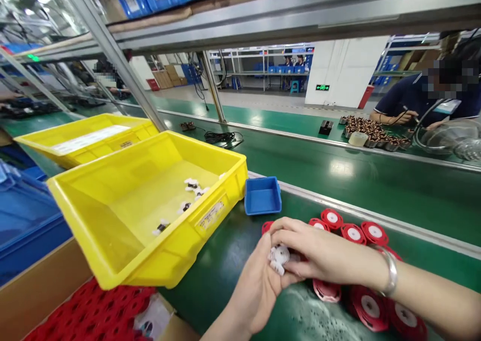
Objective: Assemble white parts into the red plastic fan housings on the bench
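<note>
Nearest: bare left hand [259, 286] cups one white plastic toothed part [281, 257]; right hand [308, 245] pinches it from above. Loose pinch, it could drop. Right forearm [432, 293] could knock red plastic discs with white centres [353, 234] below: eight-plus, some hidden. Left of hands, two yellow plastic bins [150, 195]; just ahead, one small blue plastic tray [263, 198].

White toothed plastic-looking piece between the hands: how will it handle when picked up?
The white piece is probably light, being small against the left hand; likely stiff, as its teeth look crisp; and perhaps not apt to roll far, given its projecting lobe.
</note>
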Demonstrator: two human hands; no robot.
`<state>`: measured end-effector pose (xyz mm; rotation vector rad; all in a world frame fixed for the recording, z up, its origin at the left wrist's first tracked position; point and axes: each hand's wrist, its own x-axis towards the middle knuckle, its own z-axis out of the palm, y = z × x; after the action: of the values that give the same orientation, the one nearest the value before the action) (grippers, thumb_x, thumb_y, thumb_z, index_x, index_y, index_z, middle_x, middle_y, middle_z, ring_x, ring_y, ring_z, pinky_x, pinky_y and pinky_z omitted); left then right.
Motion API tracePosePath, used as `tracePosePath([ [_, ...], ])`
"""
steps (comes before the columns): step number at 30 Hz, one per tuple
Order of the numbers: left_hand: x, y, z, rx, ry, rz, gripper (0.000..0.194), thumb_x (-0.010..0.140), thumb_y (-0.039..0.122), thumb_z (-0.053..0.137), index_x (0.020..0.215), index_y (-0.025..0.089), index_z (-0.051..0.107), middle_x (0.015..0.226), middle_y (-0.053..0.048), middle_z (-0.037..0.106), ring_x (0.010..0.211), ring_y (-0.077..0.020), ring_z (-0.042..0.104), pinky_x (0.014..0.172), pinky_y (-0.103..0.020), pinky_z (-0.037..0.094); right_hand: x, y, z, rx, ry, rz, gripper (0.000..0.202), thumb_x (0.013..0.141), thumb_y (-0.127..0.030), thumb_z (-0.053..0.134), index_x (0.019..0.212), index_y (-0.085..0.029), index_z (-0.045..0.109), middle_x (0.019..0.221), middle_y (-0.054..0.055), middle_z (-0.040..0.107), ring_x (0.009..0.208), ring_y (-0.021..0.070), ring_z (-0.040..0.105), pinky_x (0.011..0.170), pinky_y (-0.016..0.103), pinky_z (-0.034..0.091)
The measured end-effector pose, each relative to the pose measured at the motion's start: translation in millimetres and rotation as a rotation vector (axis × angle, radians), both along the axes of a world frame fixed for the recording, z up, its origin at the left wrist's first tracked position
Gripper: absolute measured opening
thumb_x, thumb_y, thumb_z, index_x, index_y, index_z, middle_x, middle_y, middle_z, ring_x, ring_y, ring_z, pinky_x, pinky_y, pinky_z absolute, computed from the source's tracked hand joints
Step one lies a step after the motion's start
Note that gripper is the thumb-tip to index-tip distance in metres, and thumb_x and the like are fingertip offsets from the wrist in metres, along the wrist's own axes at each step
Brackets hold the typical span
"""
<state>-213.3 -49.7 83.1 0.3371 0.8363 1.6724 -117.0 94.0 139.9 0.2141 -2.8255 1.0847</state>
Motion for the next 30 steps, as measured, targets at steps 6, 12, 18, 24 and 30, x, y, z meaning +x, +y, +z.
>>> tracePosePath([
  [6,35.6,-14.9,-35.2,-0.045,-0.311,0.116,0.029,0.084,0.033,0.075,0.106,0.019,0.062,0.106,-0.005,0.072,0.097,-0.0185,0.071,0.082,-0.029,0.059,54.9,-28.6,-27.2,0.027,-0.046,-0.222,0.059,0.090,-0.018,0.060,0.142,-0.030,0.035,0.147,0.011,0.034,0.122,0.0216,0.053,0.095,0.033,0.054],
  [12,53.9,-18.4,-37.0,-0.048,-0.458,0.115,0.034,0.078,0.035,0.080,0.102,0.019,0.061,0.101,-0.003,0.070,0.092,-0.0198,0.071,0.078,-0.032,0.060,77.8,-41.7,-43.2,0.102,0.066,-0.334,0.044,0.089,-0.036,0.067,0.125,-0.025,0.045,0.113,0.010,0.056,0.100,0.0236,0.056,0.083,0.039,0.053],
  [18,62.2,-18.3,-35.1,0.007,-0.327,-0.024,0.031,0.075,0.032,0.082,0.090,0.018,0.058,0.082,0.003,0.061,0.071,-0.0077,0.061,0.061,-0.017,0.055,87.3,-39.8,-44.6,0.094,0.128,-0.230,0.016,0.093,-0.022,0.061,0.106,-0.025,0.053,0.095,0.005,0.062,0.088,0.0201,0.057,0.080,0.038,0.051],
  [24,53.9,-25.9,-45.8,-0.016,-0.065,-0.136,0.033,0.075,0.034,0.080,0.090,0.018,0.055,0.086,0.001,0.061,0.068,-0.0138,0.069,0.054,-0.022,0.057,102.8,-36.2,-39.6,-0.010,0.140,-0.329,0.022,0.091,-0.012,0.053,0.107,-0.026,0.056,0.101,0.007,0.057,0.092,0.0187,0.059,0.078,0.034,0.054],
  [30,41.9,-31.6,-65.0,-0.045,0.002,-0.310,0.042,0.073,0.031,0.080,0.105,0.020,0.054,0.078,0.002,0.063,0.052,-0.0122,0.066,0.042,-0.016,0.047,104.2,12.3,-49.1,-0.145,0.118,-0.596,0.008,0.093,-0.024,0.053,0.094,-0.024,0.060,0.096,0.007,0.057,0.088,0.0195,0.060,0.073,0.033,0.055],
])
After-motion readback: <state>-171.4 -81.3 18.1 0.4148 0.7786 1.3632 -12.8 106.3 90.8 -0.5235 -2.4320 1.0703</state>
